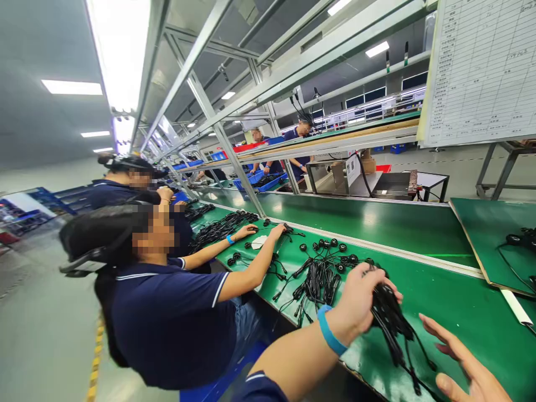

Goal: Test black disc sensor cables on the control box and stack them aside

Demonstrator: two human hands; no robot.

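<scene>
My left hand (363, 298), with a blue band at the wrist, is closed around a bundle of black cables (389, 318). The cables' loops and plug ends hang down from it over the green workbench (444, 296). To the right, my right hand (471, 368) is held with fingers apart and nothing in them, a short way from the hanging cable ends. Part of that hand is cut off by the picture's corner. Left of my left hand lies a pile of coiled black cables (320, 279) with small round black heads (334, 243).
A co-worker (176, 301) sits at my left, both hands over cables on the bench. More cables (224, 229) are heaped beyond. A green board (494, 234) with cables stands at the right. A metal frame post (228, 139) rises behind the bench, and a paper chart (481, 72) hangs upper right.
</scene>
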